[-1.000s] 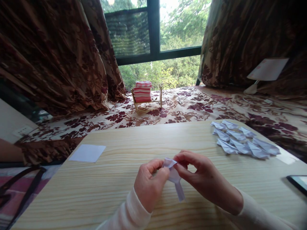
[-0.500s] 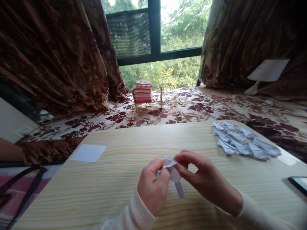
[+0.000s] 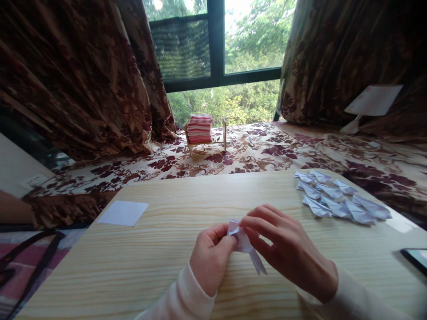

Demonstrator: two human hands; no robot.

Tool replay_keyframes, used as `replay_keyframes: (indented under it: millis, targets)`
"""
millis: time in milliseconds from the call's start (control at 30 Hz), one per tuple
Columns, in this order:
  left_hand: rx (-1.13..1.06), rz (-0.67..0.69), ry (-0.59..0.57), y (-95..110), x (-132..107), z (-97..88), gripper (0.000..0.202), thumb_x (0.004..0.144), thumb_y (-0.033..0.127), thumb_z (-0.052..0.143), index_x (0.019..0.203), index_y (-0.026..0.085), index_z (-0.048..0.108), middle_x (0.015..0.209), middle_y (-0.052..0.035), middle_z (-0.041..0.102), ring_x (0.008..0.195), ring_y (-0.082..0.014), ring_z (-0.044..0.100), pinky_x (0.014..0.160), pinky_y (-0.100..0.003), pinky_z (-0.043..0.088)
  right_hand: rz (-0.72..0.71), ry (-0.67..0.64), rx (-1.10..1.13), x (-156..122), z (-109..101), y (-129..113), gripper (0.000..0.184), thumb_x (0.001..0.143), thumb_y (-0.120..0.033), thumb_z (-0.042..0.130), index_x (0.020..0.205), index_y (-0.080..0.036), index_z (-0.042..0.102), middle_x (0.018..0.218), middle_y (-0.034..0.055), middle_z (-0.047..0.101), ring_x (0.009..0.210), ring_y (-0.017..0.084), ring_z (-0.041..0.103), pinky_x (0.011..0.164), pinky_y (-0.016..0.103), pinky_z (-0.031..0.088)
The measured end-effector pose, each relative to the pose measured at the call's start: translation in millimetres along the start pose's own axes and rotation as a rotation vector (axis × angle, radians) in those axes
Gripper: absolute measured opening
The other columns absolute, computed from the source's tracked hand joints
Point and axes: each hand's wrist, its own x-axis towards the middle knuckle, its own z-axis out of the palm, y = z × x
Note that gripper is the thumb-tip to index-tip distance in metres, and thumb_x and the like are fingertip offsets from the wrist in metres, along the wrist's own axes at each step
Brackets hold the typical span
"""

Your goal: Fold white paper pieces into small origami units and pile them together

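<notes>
A partly folded piece of white paper (image 3: 245, 242) is held above the pale wooden table (image 3: 160, 258), a narrow strip of it pointing down toward me. My left hand (image 3: 211, 255) pinches its left side between thumb and fingers. My right hand (image 3: 283, 249) reaches over from the right, its fingers bent and somewhat spread, with fingertips touching the paper's upper edge. Whether the right thumb grips the paper from below is hard to see. At the table's far right lie several folded white paper shapes (image 3: 333, 200) in a cluster.
A flat white paper sheet (image 3: 123, 213) lies at the left of the table. A phone-like dark device (image 3: 415, 260) rests at the right edge. Beyond the table, a small rack (image 3: 208, 142) holds folded pink-striped cloths (image 3: 199, 129), and a white lamp (image 3: 372, 101) stands at right.
My right fingers have loosened and lifted from their pinch on the paper. The paper's strip has swung slightly right, while my left hand keeps its hold.
</notes>
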Motion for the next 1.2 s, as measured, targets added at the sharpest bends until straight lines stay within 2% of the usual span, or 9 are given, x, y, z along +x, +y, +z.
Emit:
replay_keyframes:
  millis: [200,333,467,567,700,833,967,1067,1200]
  targets:
    - [-0.139,-0.02,-0.126,-12,2,-4.3,0.02,0.067,0.016,0.059,0.08,0.012,0.074,0.07,-0.0027,0.07,0.075,-0.0181,0.06,0.076,-0.028,0.043,-0.164,0.004,-0.205,3,-7,-1,0.031,0.097,-0.022,0.034,0.088,-0.016,0.063,0.08,0.0085,0.06,0.069,0.018,0.048,0.06,0.03,0.037]
    - [-0.226,-0.04,-0.169,-19,5,-7.8,0.021,0.069,0.016,0.061,0.085,0.013,0.074,0.076,-0.0039,0.071,0.078,-0.0186,0.06,0.083,-0.031,0.042,-0.206,-0.014,-0.255,5,-10,-1,0.028,0.096,-0.02,0.036,0.086,-0.016,0.063,0.083,0.0095,0.06,0.071,0.019,0.048,0.061,0.031,0.038]
    - [-0.295,-0.058,-0.186,-16,6,-8.1,0.015,0.07,0.019,0.065,0.08,0.013,0.074,0.072,-0.0024,0.068,0.072,-0.0146,0.057,0.078,-0.027,0.043,-0.193,-0.037,-0.224,6,-11,-2,0.019,0.091,-0.018,0.044,0.084,-0.017,0.062,0.086,0.0094,0.059,0.073,0.019,0.049,0.06,0.029,0.04]
    - [-0.334,-0.081,-0.143,-13,5,-6.2,0.018,0.072,0.027,0.067,0.078,0.012,0.074,0.071,-0.003,0.067,0.07,-0.0128,0.055,0.071,-0.022,0.042,-0.17,-0.033,-0.141,6,-11,-3,0.017,0.086,-0.011,0.046,0.091,-0.017,0.061,0.089,0.0095,0.059,0.075,0.019,0.049,0.062,0.03,0.041]
    - [-0.277,-0.092,-0.087,-18,5,-5.8,0.018,0.073,0.025,0.067,0.08,0.012,0.075,0.066,-0.0025,0.067,0.067,-0.0119,0.053,0.066,-0.021,0.04,-0.066,-0.011,0.094,5,-6,-3,0.019,0.085,-0.008,0.046,0.091,-0.018,0.061,0.089,0.0076,0.057,0.076,0.018,0.051,0.064,0.03,0.043]
    - [-0.215,-0.07,-0.096,-22,4,-5.1,0.021,0.075,0.025,0.063,0.086,0.012,0.075,0.065,-0.0026,0.067,0.066,-0.0128,0.053,0.067,-0.023,0.04,0.146,0.042,0.308,4,0,-1,0.011,0.087,-0.014,0.05,0.087,-0.018,0.06,0.086,0.0054,0.057,0.076,0.016,0.054,0.066,0.028,0.045]
    - [-0.171,-0.078,-0.063,-15,0,-0.7,0.024,0.072,0.025,0.062,0.085,0.011,0.075,0.064,-0.0027,0.068,0.064,-0.0122,0.052,0.063,-0.022,0.039,0.352,-0.034,0.409,3,1,0,0.012,0.087,-0.019,0.052,0.076,-0.017,0.058,0.076,0.0022,0.056,0.069,0.014,0.052,0.063,0.026,0.044]
    - [-0.108,-0.069,-0.036,-7,-3,3.1,0.024,0.07,0.026,0.063,0.083,0.011,0.076,0.064,-0.003,0.068,0.064,-0.0125,0.052,0.063,-0.022,0.04,0.424,-0.091,0.475,3,0,0,0.015,0.086,-0.022,0.053,0.072,-0.017,0.056,0.07,0.0004,0.054,0.064,0.013,0.05,0.059,0.025,0.042]
    - [-0.032,-0.058,0.012,-3,-3,5.0,0.026,0.068,0.03,0.065,0.081,0.009,0.076,0.064,-0.0048,0.069,0.066,-0.0153,0.055,0.064,-0.024,0.042,0.424,-0.075,0.51,4,1,-2,0.017,0.087,-0.023,0.052,0.071,-0.017,0.054,0.068,-0.0004,0.052,0.063,0.012,0.049,0.058,0.024,0.041]
